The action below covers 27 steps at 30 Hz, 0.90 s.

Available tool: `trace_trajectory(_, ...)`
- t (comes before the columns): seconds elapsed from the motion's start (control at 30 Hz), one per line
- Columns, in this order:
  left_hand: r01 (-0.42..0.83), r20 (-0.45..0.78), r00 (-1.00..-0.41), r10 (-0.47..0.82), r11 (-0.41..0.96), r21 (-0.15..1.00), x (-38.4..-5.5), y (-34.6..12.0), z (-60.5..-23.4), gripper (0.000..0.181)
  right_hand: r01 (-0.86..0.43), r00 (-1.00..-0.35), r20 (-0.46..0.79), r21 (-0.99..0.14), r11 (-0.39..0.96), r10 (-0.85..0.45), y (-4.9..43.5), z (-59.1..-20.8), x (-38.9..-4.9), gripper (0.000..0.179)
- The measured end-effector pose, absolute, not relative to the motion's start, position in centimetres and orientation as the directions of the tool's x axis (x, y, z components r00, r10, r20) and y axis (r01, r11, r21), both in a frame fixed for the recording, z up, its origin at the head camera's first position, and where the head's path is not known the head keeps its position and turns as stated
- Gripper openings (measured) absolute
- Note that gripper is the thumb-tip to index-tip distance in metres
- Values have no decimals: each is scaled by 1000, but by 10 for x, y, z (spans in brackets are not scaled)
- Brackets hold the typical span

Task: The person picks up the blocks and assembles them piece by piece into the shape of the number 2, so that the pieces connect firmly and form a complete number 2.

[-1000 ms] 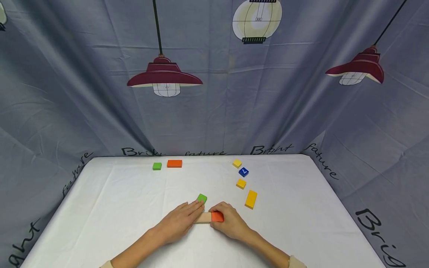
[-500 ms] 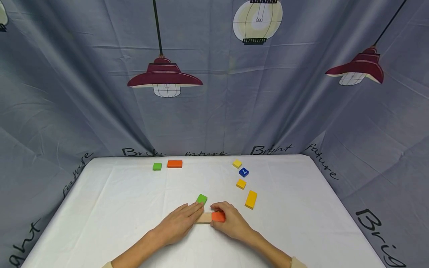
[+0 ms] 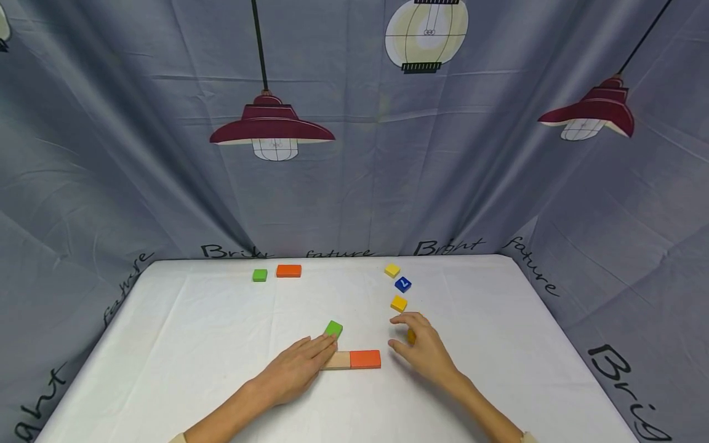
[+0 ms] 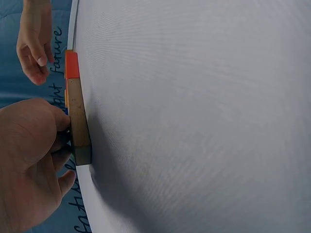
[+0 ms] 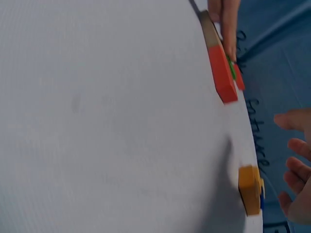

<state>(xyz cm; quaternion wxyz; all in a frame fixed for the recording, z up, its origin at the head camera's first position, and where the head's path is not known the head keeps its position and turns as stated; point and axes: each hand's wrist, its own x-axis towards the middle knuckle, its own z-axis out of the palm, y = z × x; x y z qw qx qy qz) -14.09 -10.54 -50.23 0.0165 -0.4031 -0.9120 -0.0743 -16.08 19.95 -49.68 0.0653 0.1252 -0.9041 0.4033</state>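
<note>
White worktop (image 3: pixel 221 332) under wooden block (image 3: pixel 339 361), grey curtain (image 3: pixel 354 203) beyond | left hand (image 3: pixel 298 367): straight fingers on wooden block | right hand (image 3: pixel 428 349): fingers parted, holding nothing, right of wooden block

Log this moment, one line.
left hand: on tan rectangular wooden block; right hand: empty, over rectangular yellow block; rectangular orange block: end to end with wooden block

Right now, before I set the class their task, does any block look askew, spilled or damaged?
No spill or damage shows. The nearer green block looks askew: it lies slanted beyond the straight row of plain block and nearer orange block.
</note>
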Motion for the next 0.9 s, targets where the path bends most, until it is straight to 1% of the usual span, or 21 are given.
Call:
trace_trajectory(0.1, 741, 100, -672, 734, 661, 119, -141, -106, -503, 46, -247, -969, 194, -710, 660, -154, 217, -495, -166, 48)
trace_trajectory(0.17, 742, 103, -670, 735, 660, 119, -141, -106, -503, 46, -202, -979, 157, -720, 663, -128, 227, -494, -170, 55)
trace_trajectory(0.33, 742, 103, -670, 735, 659, 121, -141, -106, -503, 46, -60, -997, 17, -774, 630, -75, 245, -495, -177, 71)
trace_trajectory(0.47, 740, 100, -672, 734, 661, 123, -141, -106, -502, 46, 12, -995, -68, -796, 605, -69, 254, -500, -180, 75)
trace_trajectory(0.7, 740, 98, -672, 734, 661, 124, -141, -105, -503, 46, 32, -987, -115, -835, 550, -116, 261, -509, -181, 81)
trace_trajectory(0.9, 737, 90, -675, 732, 663, 129, -142, -105, -504, 46, 20, -984, -121, -804, 595, -130, 262, -513, -182, 86)
